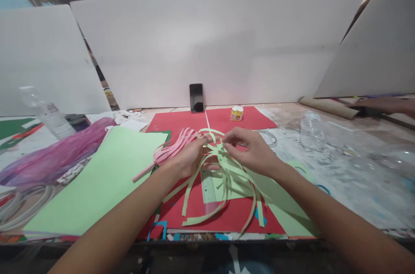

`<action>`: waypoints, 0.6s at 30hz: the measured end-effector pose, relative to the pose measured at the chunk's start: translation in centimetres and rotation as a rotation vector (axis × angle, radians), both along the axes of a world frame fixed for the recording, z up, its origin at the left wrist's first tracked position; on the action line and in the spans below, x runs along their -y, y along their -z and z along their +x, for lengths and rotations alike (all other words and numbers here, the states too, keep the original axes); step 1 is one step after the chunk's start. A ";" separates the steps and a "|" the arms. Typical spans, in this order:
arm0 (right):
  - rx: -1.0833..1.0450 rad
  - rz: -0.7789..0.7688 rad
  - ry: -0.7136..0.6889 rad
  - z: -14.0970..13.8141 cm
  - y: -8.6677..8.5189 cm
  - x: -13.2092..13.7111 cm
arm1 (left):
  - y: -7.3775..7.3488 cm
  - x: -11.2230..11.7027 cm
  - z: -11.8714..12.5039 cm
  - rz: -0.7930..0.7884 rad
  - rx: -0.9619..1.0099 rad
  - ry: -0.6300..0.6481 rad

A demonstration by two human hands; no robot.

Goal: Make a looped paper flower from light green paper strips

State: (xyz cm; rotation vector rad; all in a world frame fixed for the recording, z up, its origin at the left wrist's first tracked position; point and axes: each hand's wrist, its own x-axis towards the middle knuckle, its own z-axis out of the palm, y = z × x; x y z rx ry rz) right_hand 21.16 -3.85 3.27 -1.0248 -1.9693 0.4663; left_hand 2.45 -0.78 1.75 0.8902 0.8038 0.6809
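Paper [97,179] in pale green lay at left, then a pink tassel [182,141]. The left hand [193,155] held the green strips [223,164] between thumb and fingers, over a red sheet [171,213]; their gathered middle sat just right of that grip, and most lengths trailed toward the person. The right hand [248,146] touched that middle from its right, thumb and forefinger nearly together; whether they pinched a strip, I couldn't tell. Neither hand was clearly nearer. The strips looked narrow, curled and loosely splayed.
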 end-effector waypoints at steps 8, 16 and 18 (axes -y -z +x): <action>0.132 0.216 -0.054 0.3 0.4 0.0 | -1.2 0.5 -0.4 0.048 0.053 -0.038; 0.137 0.329 -0.069 0.0 0.4 0.2 | -1.4 0.6 -0.3 0.065 0.082 -0.081; 0.148 0.334 -0.069 -0.1 0.4 0.3 | -1.6 0.7 -0.3 0.063 0.079 -0.099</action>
